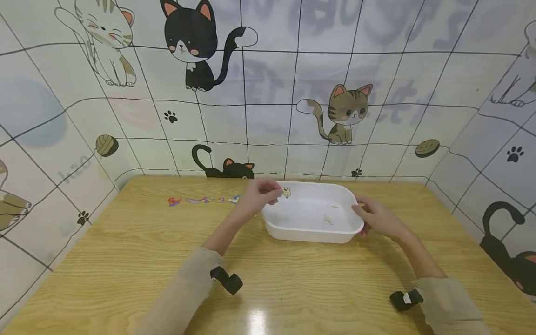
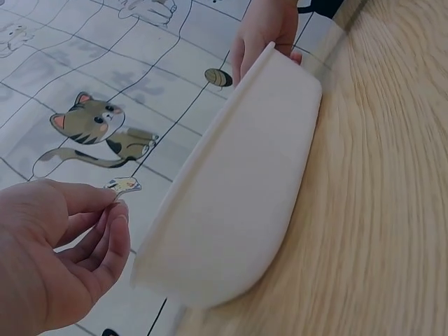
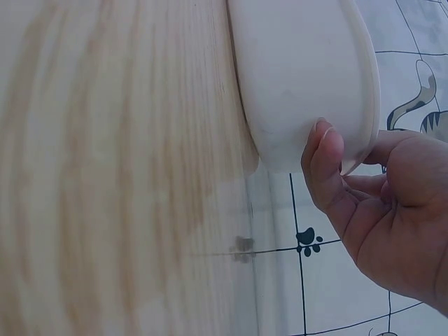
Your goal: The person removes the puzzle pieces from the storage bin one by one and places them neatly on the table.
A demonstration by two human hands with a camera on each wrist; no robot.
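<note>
My left hand (image 1: pixel 261 193) pinches a small flat cutout sticker (image 2: pixel 124 184), yellowish with a pale border, between thumb and fingertips. That hand is above the left end of a white plastic basin (image 1: pixel 307 236), which stands on the wooden table. At the basin's right end, my right hand (image 1: pixel 378 217) grips the rim, thumb on one side and fingers on the other, as the right wrist view (image 3: pixel 381 203) also shows. Inside the basin lie two small pale pieces (image 1: pixel 328 220), too small to identify.
On the table (image 1: pixel 268 279), left of the basin, several colourful small cutouts lie in a row, among them a red one (image 1: pixel 173 202) and a purple one (image 1: pixel 202 200). A cat-patterned cloth (image 1: pixel 268 121) hangs behind the table and at both sides.
</note>
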